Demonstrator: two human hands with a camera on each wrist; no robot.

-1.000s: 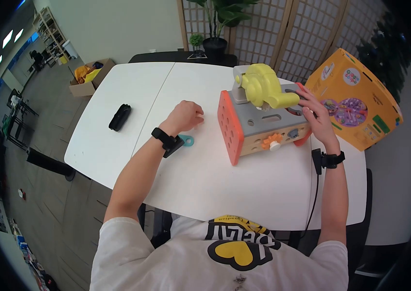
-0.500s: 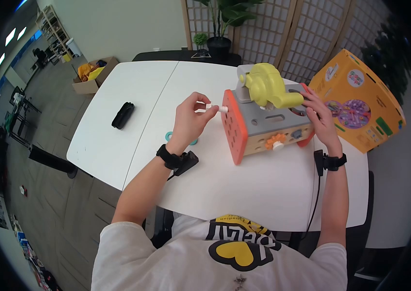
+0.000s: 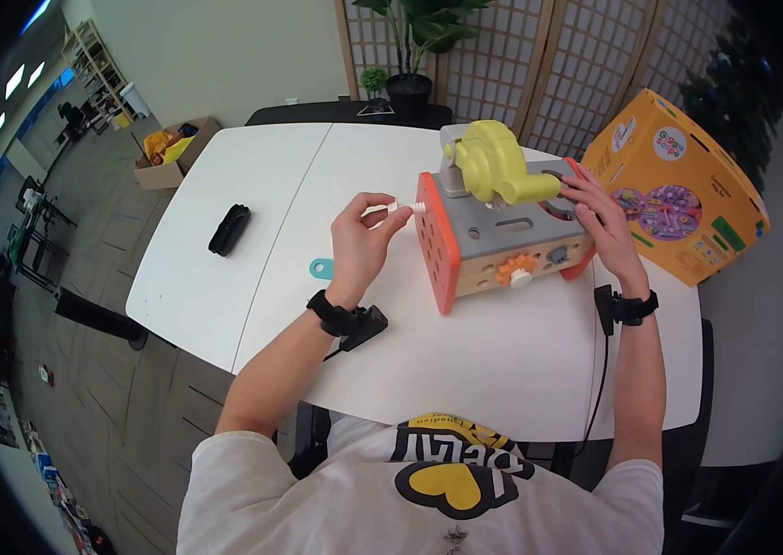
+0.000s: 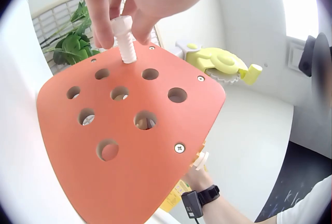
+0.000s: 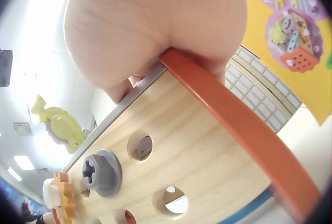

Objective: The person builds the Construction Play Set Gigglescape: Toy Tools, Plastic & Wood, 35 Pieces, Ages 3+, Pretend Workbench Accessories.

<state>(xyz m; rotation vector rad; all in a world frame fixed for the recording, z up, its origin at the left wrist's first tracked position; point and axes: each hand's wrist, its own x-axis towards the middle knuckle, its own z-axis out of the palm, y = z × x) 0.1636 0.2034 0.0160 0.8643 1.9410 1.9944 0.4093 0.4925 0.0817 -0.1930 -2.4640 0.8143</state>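
My left hand (image 3: 361, 242) pinches a white toy bolt (image 4: 124, 39) between thumb and fingers. The bolt's threaded end meets the upper part of the red end panel (image 4: 135, 177) of a toy toolbox (image 3: 502, 231), above several round holes. On the opposite end, my right hand (image 3: 606, 231) grips the top corner, straddling the red edge (image 5: 233, 115) with fingers over the grey top. A yellow toy saw piece (image 3: 495, 165) stands on that top. The front carries an orange gear (image 3: 514, 269) and a grey knob (image 5: 102, 172).
A teal toy piece (image 3: 320, 268) lies beside my left wrist on the white table (image 3: 502, 370). Farther left is a black case (image 3: 230, 229). The large orange carton (image 3: 678, 190) leans at the right, close behind my right hand. A cable hangs from the right wrist camera.
My left hand has risen from the tabletop with the white bolt and brought it to the red panel. Over the last half second it stays there. My right hand keeps its place on the toolbox.
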